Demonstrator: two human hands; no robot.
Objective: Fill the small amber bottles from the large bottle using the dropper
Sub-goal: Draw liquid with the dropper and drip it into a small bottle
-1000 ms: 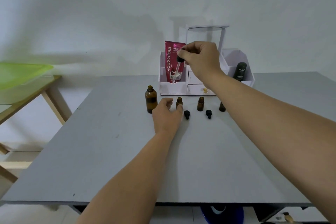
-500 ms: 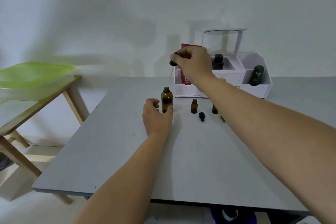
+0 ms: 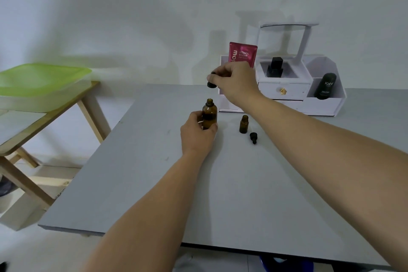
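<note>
The large amber bottle (image 3: 209,112) stands uncapped on the grey table (image 3: 220,183). My left hand (image 3: 197,133) grips its lower body. My right hand (image 3: 235,80) hovers above and slightly right of the bottle mouth, pinching the black dropper (image 3: 211,84) by its cap; the glass tube is hard to make out. One small amber bottle (image 3: 243,124) stands open to the right, with a loose black cap (image 3: 253,137) lying beside it. My right forearm hides any other small bottles.
A white organiser (image 3: 284,93) stands at the table's back with a pink tube (image 3: 242,54), a black bottle (image 3: 274,67) and a dark tube (image 3: 325,86). A wooden side table with a green tray (image 3: 39,81) stands to the left.
My left hand moved from the first small bottle to the large bottle and closed around it. My right hand carried the dropper left and down, over the large bottle. The view swung left.
</note>
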